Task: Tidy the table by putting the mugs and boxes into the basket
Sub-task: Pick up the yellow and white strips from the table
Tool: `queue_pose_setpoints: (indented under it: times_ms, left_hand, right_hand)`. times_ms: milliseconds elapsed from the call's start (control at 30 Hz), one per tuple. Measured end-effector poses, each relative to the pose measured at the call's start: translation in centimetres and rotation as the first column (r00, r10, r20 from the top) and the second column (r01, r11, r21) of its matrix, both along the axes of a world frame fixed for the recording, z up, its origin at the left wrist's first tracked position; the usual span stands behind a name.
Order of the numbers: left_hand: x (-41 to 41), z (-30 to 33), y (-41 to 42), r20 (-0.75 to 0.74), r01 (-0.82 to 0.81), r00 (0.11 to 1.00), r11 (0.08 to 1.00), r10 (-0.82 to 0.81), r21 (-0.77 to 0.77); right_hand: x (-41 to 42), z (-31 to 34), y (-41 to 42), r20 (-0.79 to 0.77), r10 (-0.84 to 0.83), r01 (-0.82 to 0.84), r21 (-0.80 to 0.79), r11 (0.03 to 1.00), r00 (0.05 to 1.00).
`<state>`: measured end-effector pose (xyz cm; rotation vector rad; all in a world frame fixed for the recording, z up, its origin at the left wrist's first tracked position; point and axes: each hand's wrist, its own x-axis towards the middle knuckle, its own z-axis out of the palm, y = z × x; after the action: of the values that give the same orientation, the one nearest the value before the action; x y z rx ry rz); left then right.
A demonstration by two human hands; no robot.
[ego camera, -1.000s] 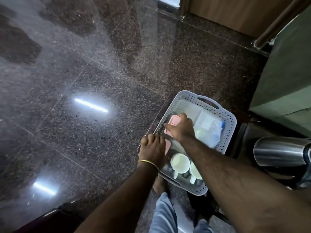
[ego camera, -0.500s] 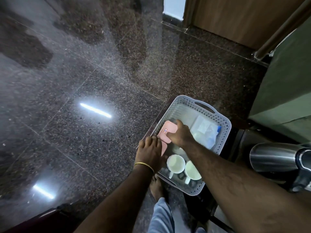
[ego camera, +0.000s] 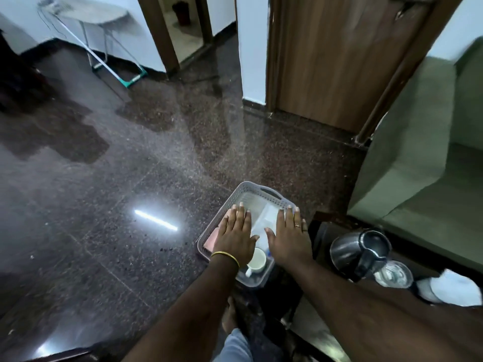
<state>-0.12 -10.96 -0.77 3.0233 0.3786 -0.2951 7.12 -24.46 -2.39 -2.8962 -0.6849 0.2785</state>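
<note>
A grey perforated basket point(ego camera: 257, 188) sits on a dark table at the lower centre. Inside it lie a pink box point(ego camera: 212, 241) at the left, a white and blue box point(ego camera: 264, 218) in the middle and a white mug point(ego camera: 257, 261) at the near end. My left hand point(ego camera: 236, 235) is spread flat, palm down, over the basket's left half and hides part of the pink box. My right hand point(ego camera: 288, 235) is flat and open over the right half. Neither hand grips anything.
A steel kettle point(ego camera: 359, 250) stands on the table right of the basket, with a clear glass point(ego camera: 393, 276) and a white cloth point(ego camera: 449, 286) beyond it. A green sofa point(ego camera: 423, 152) fills the right. Polished dark floor point(ego camera: 117, 192) lies to the left, a wooden door point(ego camera: 326, 61) behind.
My right hand let go of the pink box and both hands now lie flat and open over the basket. The camera tilted up, showing more of the room.
</note>
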Motion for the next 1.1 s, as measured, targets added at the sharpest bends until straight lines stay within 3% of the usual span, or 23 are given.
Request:
queue_pose_setpoints:
  times_ms: [133, 333, 667, 767, 833, 1100]
  left_hand:
    - [0.6, 3.5, -5.1, 0.057, 0.013, 0.998, 0.999, -0.016, 0.045]
    - [2.1, 5.9, -11.1, 0.164, 0.097, 0.981, 0.994, -0.105, 0.056]
    - [3.6, 4.5, -18.0, 0.113, 0.36, 0.923, 0.93, -0.367, 0.076]
    - [3.3, 4.2, -18.6, 0.144, 0.354, 0.922, 0.933, -0.359, 0.061]
    - [2.4, 2.9, -25.4, 0.108, 0.529, 0.844, 0.849, -0.525, -0.006]
    - [2.0, 1.2, -31.0, -0.022, 0.583, 0.811, 0.811, -0.584, -0.037]
  right_hand:
    - [0.4, 3.4, -5.1, 0.104, -0.005, -0.002, 0.063, 0.998, 0.995]
    - [0.3, 5.6, -11.9, 0.091, -0.129, 0.118, 0.119, 0.986, 0.987]
    - [-3.7, 4.6, -22.2, 0.125, -0.449, 0.43, 0.149, 0.89, 0.885]
    - [-4.7, 4.3, -23.9, 0.112, -0.464, 0.456, 0.084, 0.886, 0.879]
    - [-9.1, 3.8, -31.4, 0.125, -0.637, 0.644, -0.027, 0.764, 0.761]
    - [-12.3, 1.2, -38.4, 0.024, -0.721, 0.718, -0.122, 0.685, 0.692]
